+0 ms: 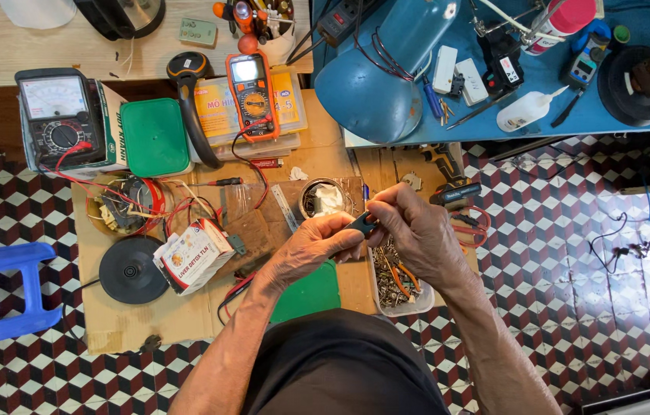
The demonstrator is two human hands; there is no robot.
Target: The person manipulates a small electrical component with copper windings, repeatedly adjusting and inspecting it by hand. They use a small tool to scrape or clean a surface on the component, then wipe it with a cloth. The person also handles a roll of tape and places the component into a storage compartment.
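Nearest the camera: two bare forearms rising from the lower edge and converging at the centre of the view, above a dark-clad lap; left hand [313, 246] palm partly upward, wrist bent, thumb and forefinger pinched together on the near end of a small dark part [364, 224]; right hand [417, 234] arched over from the right with knuckles up, fingers curled and closed on the far end of the same part, so that the piece sits between both sets of fingertips, held in the air above the work surface; what kind of part it is cannot be told. Directly beneath the hands: a clear plastic tray of screws [398, 284] with orange-handled cutters lying in it, and a green lid [310, 292] just beside it on a sheet of cardboard [121, 327]. Left of the hands: a small printed carton [194, 256], a black round disc [133, 269], a bundle of red and white wires in a round housing [125, 204]. Just beyond the hands: a metal tin [323, 198] holding a crumpled white tissue. Further back: a green rectangular box [154, 138], an analogue meter [60, 115] with red lead, an orange digital multimeter [253, 96] resting on flat yellow-labelled cases. Far right: a blue lamp shade [379, 84] over a blue-topped bench [625, 115] strewn with small tools. Far left, on the chequered tile floor: a blue plastic stool [2, 296]
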